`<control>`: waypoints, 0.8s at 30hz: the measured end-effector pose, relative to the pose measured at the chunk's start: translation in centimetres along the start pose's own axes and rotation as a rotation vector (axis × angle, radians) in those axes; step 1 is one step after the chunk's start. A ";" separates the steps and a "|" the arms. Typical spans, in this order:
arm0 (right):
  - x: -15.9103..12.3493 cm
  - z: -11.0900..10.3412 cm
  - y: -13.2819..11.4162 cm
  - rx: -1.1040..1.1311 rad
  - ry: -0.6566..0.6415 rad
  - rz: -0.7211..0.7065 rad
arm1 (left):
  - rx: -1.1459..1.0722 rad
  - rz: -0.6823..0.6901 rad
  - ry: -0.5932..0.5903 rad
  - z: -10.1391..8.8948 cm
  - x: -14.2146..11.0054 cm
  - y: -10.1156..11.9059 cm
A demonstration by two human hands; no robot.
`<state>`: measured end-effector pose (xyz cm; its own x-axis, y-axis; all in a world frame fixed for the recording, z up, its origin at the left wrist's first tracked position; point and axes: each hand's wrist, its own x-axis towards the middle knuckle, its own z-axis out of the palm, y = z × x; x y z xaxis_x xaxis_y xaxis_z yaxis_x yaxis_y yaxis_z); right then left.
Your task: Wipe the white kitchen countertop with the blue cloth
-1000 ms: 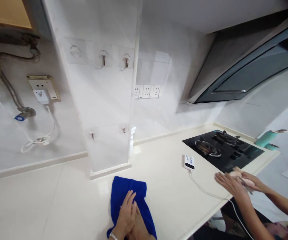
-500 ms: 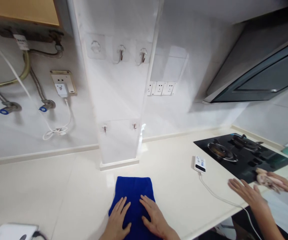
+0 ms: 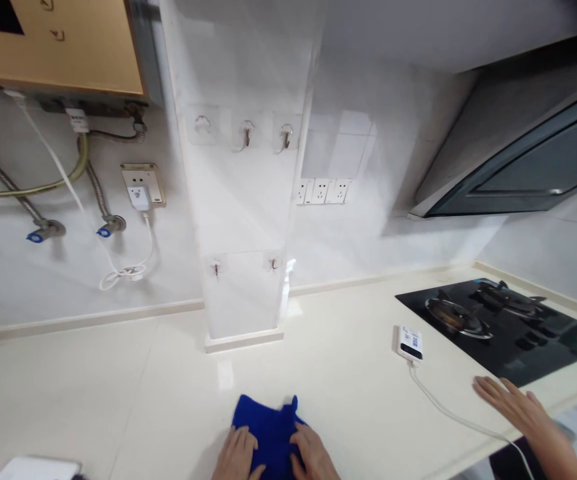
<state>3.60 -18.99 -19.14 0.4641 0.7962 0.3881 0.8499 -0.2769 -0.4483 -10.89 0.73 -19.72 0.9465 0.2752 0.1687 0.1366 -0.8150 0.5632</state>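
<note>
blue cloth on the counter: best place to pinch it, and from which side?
Probably the raised far corner of the blue cloth, pinched from above on the wall side. It peaks off the counter, while the left hand and right hand cover the near edge.

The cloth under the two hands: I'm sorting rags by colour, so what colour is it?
Solid bright blue cloth, seen in the head view.

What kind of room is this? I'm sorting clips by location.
Most likely a home kitchen: a black gas hob is set into the pale countertop, a range hood hangs above it, and both hands, left hand and right hand, press a blue cloth.
</note>
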 end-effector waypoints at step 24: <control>-5.3 1.0 6.1 -0.126 0.243 0.214 | 0.288 0.051 0.123 2.2 3.4 3.5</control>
<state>6.10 -24.39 -24.77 0.6679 0.5660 0.4834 0.7442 -0.4998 -0.4431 -6.51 -2.30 -18.91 0.9140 0.2758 0.2974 0.1838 -0.9353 0.3026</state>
